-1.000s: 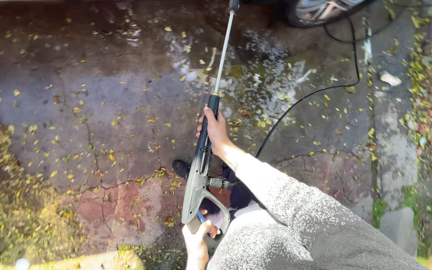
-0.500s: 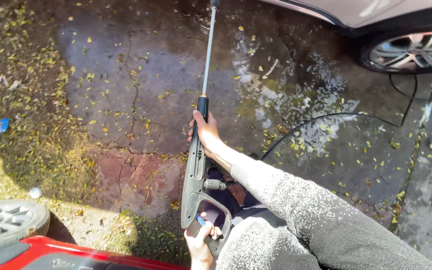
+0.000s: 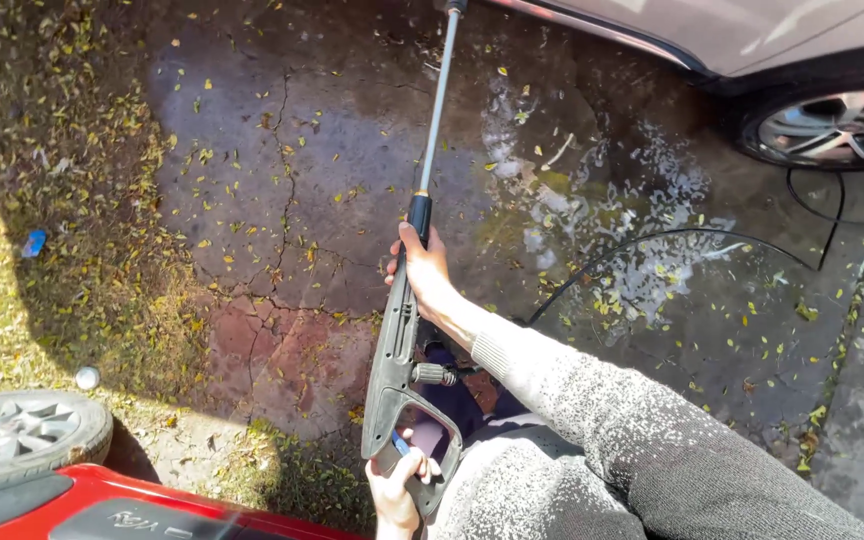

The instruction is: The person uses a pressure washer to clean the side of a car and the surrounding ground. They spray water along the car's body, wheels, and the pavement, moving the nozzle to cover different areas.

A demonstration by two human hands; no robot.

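Head view, near to far: at 6 o'clock the left hand [image 3: 395,496] is wrapped around the rear grip of a grey pressure-washer gun [image 3: 395,375], its fingers [image 3: 422,467] curled shut through the trigger guard. Just beyond, a metal hose fitting [image 3: 435,374] juts from the gun's side toward 3 o'clock, above dark trousers. Further up, the right hand [image 3: 422,272], on a grey-sleeved arm [image 3: 602,430], closes around the gun's front barrel, thumb lying along the black collar; its fingers wrap underneath, out of sight. From that collar a thin silver lance [image 3: 437,105] runs toward 12 o'clock and leaves the frame. At 8 o'clock sit a red car body [image 3: 102,505] and a tyre [image 3: 22,435]. A black hose [image 3: 672,240] curves across wet, cracked pavement [image 3: 302,150] strewn with yellow leaves toward 2 o'clock, where a second car's wheel [image 3: 832,125] stands.
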